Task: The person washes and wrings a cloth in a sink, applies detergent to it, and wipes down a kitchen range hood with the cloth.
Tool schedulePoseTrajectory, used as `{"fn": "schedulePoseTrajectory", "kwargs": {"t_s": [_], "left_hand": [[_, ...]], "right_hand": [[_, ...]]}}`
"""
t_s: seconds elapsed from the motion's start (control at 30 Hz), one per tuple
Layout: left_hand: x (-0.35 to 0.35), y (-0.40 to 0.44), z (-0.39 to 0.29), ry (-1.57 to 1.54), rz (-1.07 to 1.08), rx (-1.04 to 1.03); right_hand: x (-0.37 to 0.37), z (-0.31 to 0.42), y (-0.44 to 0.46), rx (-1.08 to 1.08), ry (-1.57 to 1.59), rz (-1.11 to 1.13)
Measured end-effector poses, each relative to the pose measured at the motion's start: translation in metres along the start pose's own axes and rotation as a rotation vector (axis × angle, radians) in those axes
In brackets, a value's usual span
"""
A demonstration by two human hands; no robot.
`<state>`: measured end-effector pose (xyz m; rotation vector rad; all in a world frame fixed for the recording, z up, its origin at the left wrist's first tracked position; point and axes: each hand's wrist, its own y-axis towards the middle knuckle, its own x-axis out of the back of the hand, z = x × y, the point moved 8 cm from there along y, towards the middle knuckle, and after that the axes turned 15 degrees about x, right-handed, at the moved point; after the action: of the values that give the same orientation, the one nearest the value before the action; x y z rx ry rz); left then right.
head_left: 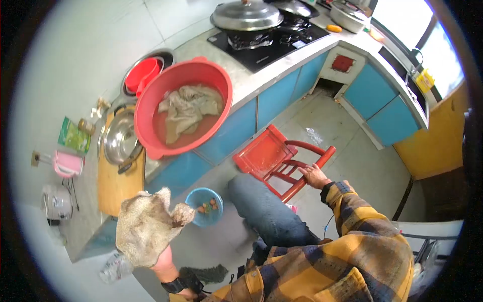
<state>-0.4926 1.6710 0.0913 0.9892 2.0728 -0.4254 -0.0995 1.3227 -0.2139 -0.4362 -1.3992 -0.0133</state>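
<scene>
My left hand [165, 262] is raised at the lower left, shut on a beige, stained rag [143, 229] that hangs over it and hides most of the fingers. My right hand [315, 177] grips the back of a small red wooden chair [264, 151], its fingers over the frame. On the counter, a big red basin [227, 95] holds cloudy water and another wet, greyish cloth [188, 113]. My bent knee in jeans [261, 201] is close to the chair.
A blue basket [219, 217] with scraps sits on the floor. A steel pot [121, 136] rests on a wooden board [118, 189]. Lidded pans [246, 16] stand on the black stove [264, 55]. A pink appliance [68, 163] and blue cabinets [236, 126] line the counter.
</scene>
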Motion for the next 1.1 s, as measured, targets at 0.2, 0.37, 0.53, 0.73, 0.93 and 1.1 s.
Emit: {"fn": "schedulePoseTrajectory", "kwargs": {"t_s": [0.2,0.37,0.53,0.73,0.93,1.1], "left_hand": [[-0.016,0.068,0.003,0.013,0.061,0.112],[-0.042,0.156,0.022,0.046,0.143,0.184],[-0.114,0.312,0.039,0.098,0.274,0.191],[-0.3,0.509,-0.011,0.175,0.363,0.103],[-0.437,0.614,-0.131,0.218,0.4,-0.124],[-0.507,0.687,-0.209,0.242,0.34,-0.276]], "right_hand": [[0.008,0.024,-0.001,-0.185,-0.211,-0.139],[0.003,0.024,-0.008,-0.11,-0.163,-0.208],[0.008,0.012,-0.004,0.013,-0.047,-0.203],[0.06,-0.064,0.013,0.028,0.638,0.23],[0.263,-0.226,-0.006,-0.693,0.924,-0.321],[0.498,-0.302,0.001,-0.608,1.06,-0.862]]}}
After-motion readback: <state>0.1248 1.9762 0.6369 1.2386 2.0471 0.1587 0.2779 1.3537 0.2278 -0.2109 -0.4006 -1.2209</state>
